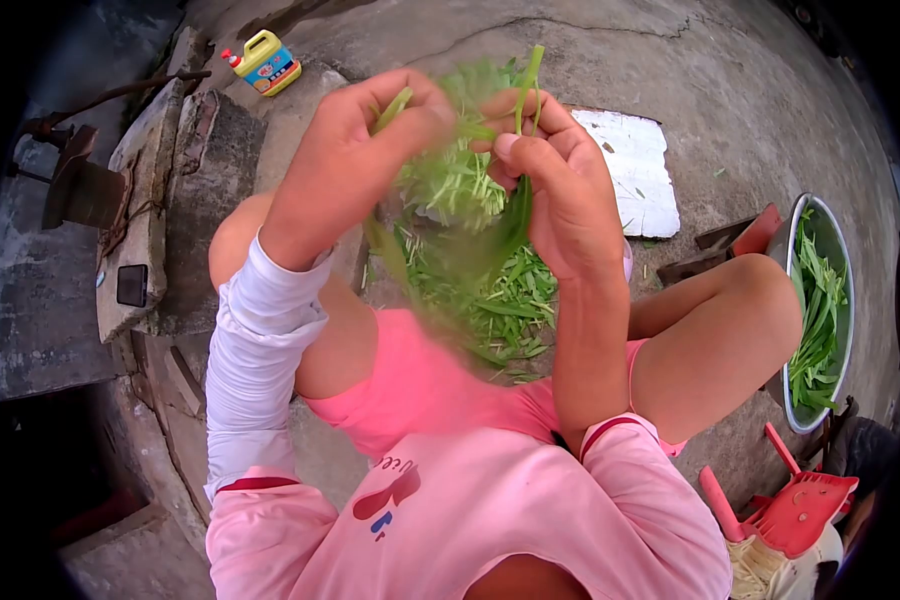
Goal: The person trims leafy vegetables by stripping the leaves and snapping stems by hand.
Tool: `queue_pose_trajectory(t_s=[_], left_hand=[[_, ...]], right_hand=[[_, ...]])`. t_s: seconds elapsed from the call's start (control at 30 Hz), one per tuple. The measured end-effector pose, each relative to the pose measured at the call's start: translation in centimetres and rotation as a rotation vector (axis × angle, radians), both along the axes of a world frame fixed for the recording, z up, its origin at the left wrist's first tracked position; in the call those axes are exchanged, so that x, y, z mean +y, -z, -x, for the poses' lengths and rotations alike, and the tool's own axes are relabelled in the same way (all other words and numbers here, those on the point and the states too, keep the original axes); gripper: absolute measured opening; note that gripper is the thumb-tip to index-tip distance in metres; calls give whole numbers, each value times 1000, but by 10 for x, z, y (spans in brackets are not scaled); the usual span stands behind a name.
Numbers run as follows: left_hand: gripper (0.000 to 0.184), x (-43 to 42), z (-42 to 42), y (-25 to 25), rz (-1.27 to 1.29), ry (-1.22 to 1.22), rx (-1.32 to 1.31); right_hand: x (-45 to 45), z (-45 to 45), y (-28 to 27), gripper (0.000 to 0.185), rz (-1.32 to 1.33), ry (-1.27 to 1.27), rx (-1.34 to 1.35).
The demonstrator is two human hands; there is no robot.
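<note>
Hands: two, both mine, raised near each other above one pile of cut greens (510,300) on the ground.
Left grip: my left hand (385,130) has thumb and fingers together on a green stalk (395,108); blur hides the trailing leaves.
Right grip: my right hand (562,165) is closed, pinching a leafy stem (530,85); I cannot count its strands.
Basin: one metal basin (850,300) of long leaves (818,300), beside my right knee.
Board: one white board (635,170).
Jug: one yellow jug (267,68).
Phone: one dark phone (132,285).
</note>
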State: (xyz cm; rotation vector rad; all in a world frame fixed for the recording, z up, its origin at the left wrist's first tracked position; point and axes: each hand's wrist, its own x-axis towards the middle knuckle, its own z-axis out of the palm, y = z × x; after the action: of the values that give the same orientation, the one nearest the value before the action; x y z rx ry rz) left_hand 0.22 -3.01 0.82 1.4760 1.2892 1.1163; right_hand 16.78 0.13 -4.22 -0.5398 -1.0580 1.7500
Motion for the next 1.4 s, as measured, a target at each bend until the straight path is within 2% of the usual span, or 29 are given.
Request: queue_pose_trajectory(t_s=[0.13,0.23,0.33,0.43,0.47,0.57,0.6,0.7,0.83,0.93,1.03,1.13,1.23,1.27,1.4], left_hand=[[14,2,1,2,20,18,-52],[19,2,3,-4,169,-5,-32],[14,4,10,2,138,-121,-135],[15,6,8,3,-52,-314,-169],[15,8,5,4,-233,-348,-115],[12,4,-2,10,-464,-220,120],[12,-2,-7,8,-388,-216,186],[15,0,-15,10,-537,-85,452],[13,1,-18,13,-473,-143,355],[9,-1,-18,15,-360,-228,158],[8,-4,-17,10,-275,-138,130],[14,-3,-16,9,-364,-59,427],[17,1,-15,17,-498,47,524],[15,0,-15,17,-462,39,568],[12,0,-14,23,-308,-25,435]], right_hand=[[0,-1,-3,29,20,11,32],[0,-2,-3,29,24,32,33],[2,-3,-1,28,11,68,39],[3,-2,-1,26,2,107,32],[3,-1,-1,27,-2,120,34],[4,1,0,27,-2,129,35],[4,1,1,26,1,126,33],[6,0,5,23,-28,102,4],[8,-1,5,24,63,42,83],[8,0,5,24,44,74,72],[10,-1,9,24,11,109,55],[11,-2,8,24,-27,140,27],[12,-3,10,24,-57,165,5],[13,-3,11,25,-64,175,0],[13,-5,10,25,-63,202,-28]])
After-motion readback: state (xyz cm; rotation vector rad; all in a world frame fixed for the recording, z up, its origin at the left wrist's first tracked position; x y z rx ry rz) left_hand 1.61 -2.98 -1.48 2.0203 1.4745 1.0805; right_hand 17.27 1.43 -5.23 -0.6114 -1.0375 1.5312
